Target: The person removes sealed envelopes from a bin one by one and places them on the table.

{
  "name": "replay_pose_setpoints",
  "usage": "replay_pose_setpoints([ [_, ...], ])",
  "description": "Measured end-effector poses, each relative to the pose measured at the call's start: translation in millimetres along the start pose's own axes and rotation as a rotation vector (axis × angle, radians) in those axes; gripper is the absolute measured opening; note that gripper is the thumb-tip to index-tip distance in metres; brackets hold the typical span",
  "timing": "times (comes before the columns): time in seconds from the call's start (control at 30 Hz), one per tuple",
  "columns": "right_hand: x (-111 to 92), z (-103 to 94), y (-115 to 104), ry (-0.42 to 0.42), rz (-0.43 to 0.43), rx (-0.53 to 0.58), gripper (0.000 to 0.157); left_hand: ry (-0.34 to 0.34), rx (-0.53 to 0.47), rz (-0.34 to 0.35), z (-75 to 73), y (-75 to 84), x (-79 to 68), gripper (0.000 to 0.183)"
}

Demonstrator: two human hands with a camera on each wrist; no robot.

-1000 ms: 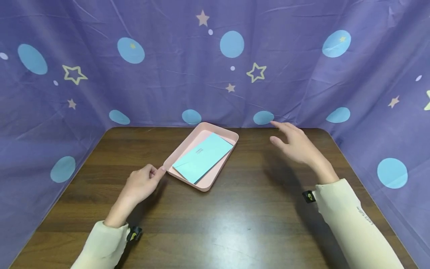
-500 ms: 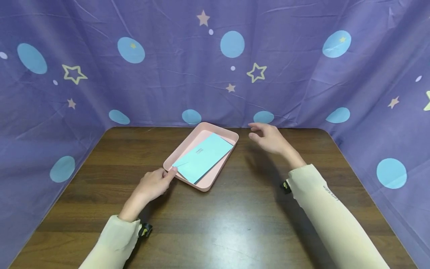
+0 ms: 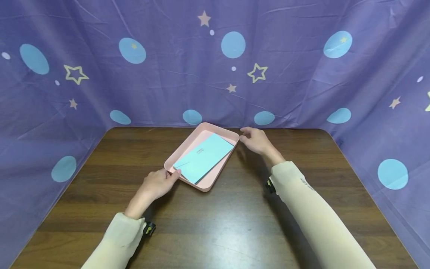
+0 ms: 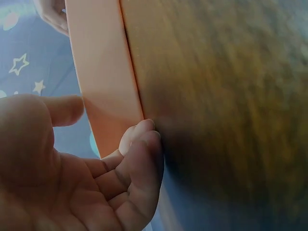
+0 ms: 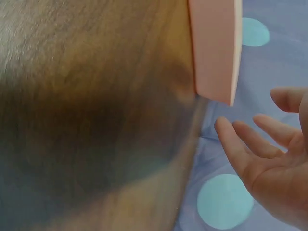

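A pink tray lies slantwise at the back middle of a brown wooden table. A light blue envelope lies flat inside it. My left hand holds the tray's near left corner, thumb over the rim. In the left wrist view its curled fingertips press the tray's outer wall. My right hand hovers at the tray's far right corner with its fingers spread. In the right wrist view a small gap separates that hand from the tray's corner.
A purple cloth with blue dots and stars hangs behind the table and along both sides. The tray stands close to the back cloth. Bare tabletop stretches from the tray to the near edge.
My right hand has moved left and down from the back right to the tray's far corner. My left hand has slid forward from beside the tray's near corner and taken hold of it.
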State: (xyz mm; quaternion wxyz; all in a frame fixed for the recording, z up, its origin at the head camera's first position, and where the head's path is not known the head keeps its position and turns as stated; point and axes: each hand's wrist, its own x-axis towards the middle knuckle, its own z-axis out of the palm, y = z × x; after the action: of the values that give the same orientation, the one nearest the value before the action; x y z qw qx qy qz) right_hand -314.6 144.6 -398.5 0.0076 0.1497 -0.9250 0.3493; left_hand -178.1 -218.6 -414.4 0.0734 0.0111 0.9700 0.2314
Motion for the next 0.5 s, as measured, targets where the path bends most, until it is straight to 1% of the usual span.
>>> replay_pose_setpoints([
  [0.17, 8.8, 16.2, 3.6, 0.004, 0.016, -0.014, 0.048, -0.003, -0.005, 0.006, -1.0, 0.4, -1.2, 0.054],
  [0.3, 13.0, 26.2, 6.0, -0.004, 0.043, -0.021, 0.05, -0.006, -0.025, 0.01, 0.3, -3.1, 1.2, 0.054],
  [0.33, 13.7, 27.8, 6.4, -0.002, 0.051, -0.022, 0.05, -0.006, -0.032, 0.017, 1.7, -5.9, 3.5, 0.054],
  [0.4, 14.7, 30.1, 7.1, -0.001, 0.064, -0.022, 0.05, 0.004, -0.029, 0.03, 8.9, -16.4, 11.6, 0.057],
  [0.5, 16.9, 32.3, 7.6, 0.0, 0.065, -0.025, 0.048, 0.012, -0.021, 0.041, 22.6, -37.3, 28.3, 0.062],
])
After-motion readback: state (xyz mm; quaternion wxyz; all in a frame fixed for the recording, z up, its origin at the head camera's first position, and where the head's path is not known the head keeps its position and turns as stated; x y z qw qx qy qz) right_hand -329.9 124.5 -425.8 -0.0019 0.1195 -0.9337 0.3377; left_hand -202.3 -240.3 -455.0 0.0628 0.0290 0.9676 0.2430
